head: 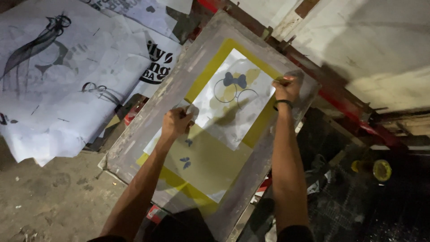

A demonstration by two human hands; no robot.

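Below, white sheet (233, 105) on screen frame (148, 121), apparently pinched by both hands' fingers (186, 114).

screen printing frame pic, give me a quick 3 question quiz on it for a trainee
1. True or false: both hands rest on the white sheet lying on the screen frame.
2. Which design sits between the hands? A) a bow above round glasses B) a star C) a fish
3. What does the right hand wear at the wrist?

Key
1. True: the left hand is on the sheet's left edge, the right hand on its far right corner.
2. A, the bow and glasses.
3. A dark wristband.
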